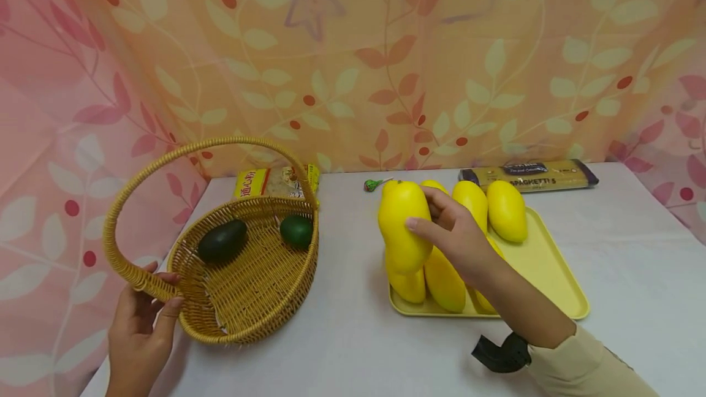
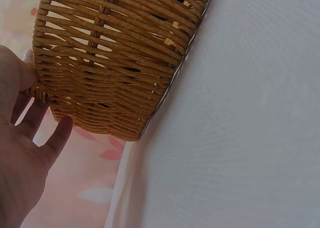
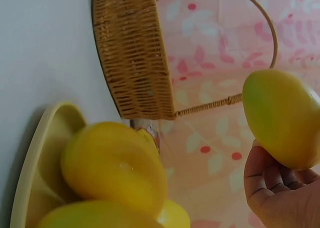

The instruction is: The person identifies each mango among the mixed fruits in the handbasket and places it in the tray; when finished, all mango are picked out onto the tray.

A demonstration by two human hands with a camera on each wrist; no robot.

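Note:
My right hand (image 1: 460, 238) grips a yellow mango (image 1: 405, 225) in the head view, lifted over the left side of a pale yellow tray (image 1: 551, 280). Several more mangoes (image 1: 504, 210) lie on that tray; some are partly hidden behind the hand and the held mango. At the left, my left hand (image 1: 140, 329) holds a wicker basket (image 1: 287, 311) by the foot of its tall handle, near the rim. Inside the basket are a dark avocado (image 1: 222, 242) and a green, rounded fruit (image 1: 296, 231) at the far right wall.
Behind the basket stands a yellow food packet (image 1: 270, 182). A small wrapped lollipop (image 1: 372, 185) lies at the back middle, and a spaghetti pack (image 1: 529, 175) lies behind the tray. Floral curtains (image 1: 353, 78) border the white-covered table (image 1: 347, 348).

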